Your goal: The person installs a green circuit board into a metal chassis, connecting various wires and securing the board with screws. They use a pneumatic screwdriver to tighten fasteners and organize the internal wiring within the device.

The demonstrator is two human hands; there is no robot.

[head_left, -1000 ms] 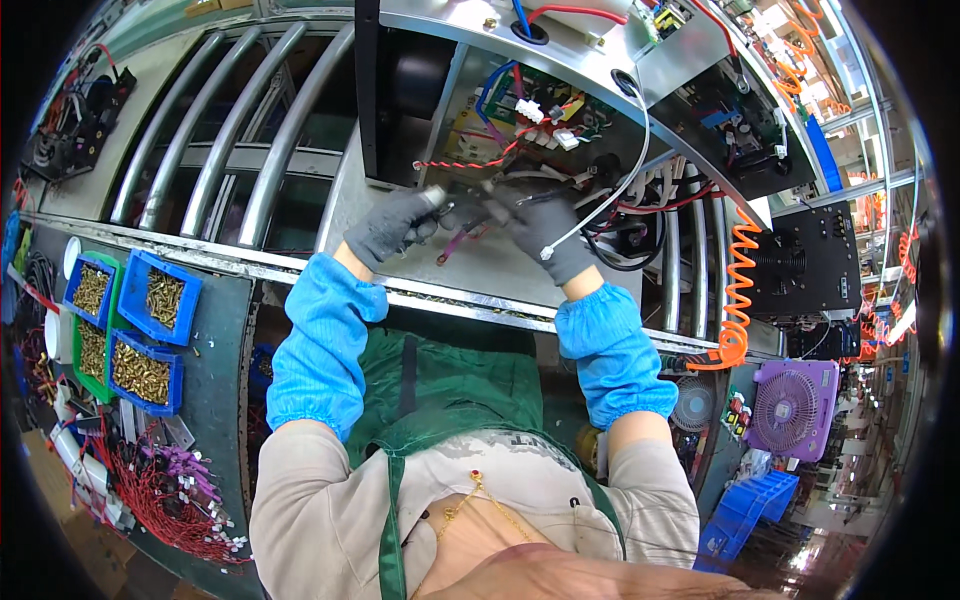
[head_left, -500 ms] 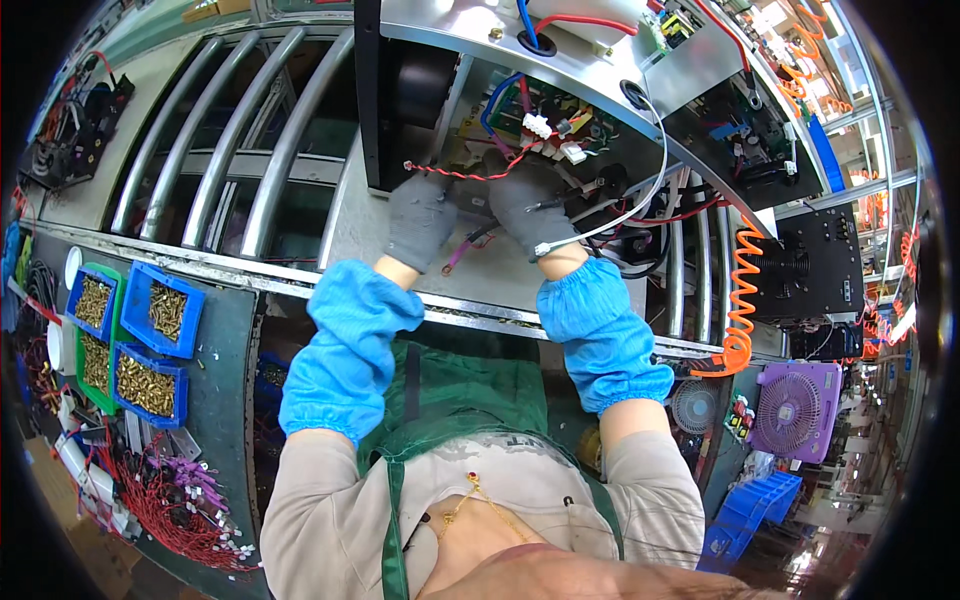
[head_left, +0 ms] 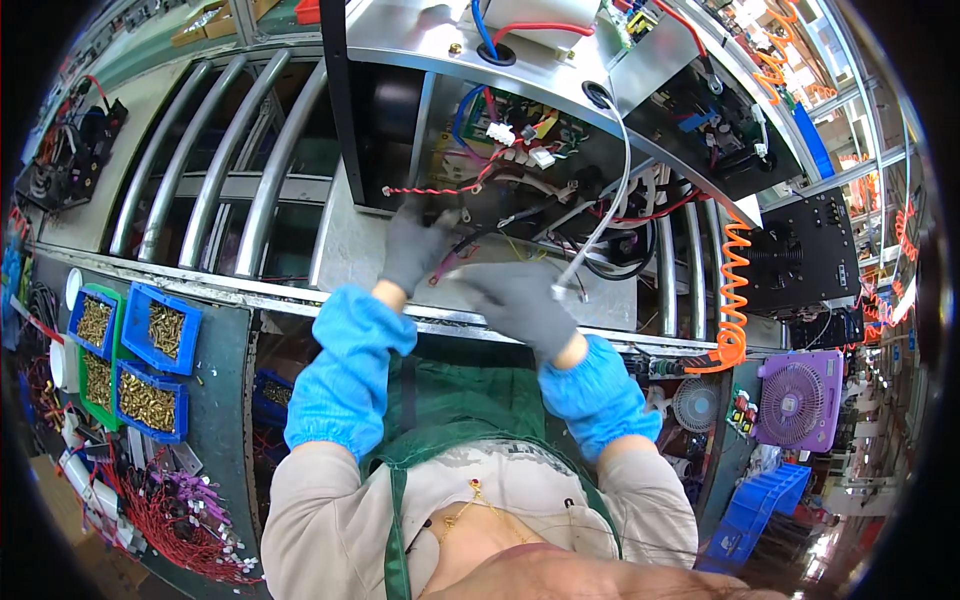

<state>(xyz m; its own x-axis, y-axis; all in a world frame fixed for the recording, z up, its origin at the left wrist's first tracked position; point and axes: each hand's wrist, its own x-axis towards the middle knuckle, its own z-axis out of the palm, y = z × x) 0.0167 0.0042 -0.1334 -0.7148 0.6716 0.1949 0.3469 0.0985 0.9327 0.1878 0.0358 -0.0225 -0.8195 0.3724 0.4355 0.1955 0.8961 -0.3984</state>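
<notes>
My left hand [head_left: 413,250], in a grey glove, is over the metal plate in front of an open metal equipment housing [head_left: 545,80]. Its fingers are smeared by motion beside a purple wire end [head_left: 440,269] and a black cable [head_left: 478,236]; whether it grips either is unclear. My right hand [head_left: 528,303], also gloved, reaches leftward with fingers stretched out, near the plate's front edge. A white cable [head_left: 622,185] hangs from the housing, its end by the right hand. Inside sit a circuit board [head_left: 562,135] and a red twisted wire [head_left: 432,190].
Metal rollers [head_left: 285,165] run left of the housing. Blue bins [head_left: 163,330] of brass-coloured fasteners and a bundle of red wires [head_left: 185,535] lie at left. An orange coiled hose [head_left: 735,270], a purple fan [head_left: 797,402] and a black finned unit [head_left: 800,255] are at right.
Both hands have drawn back from inside the housing toward me. The right hand has turned to point leftward. The whole view has shifted slightly.
</notes>
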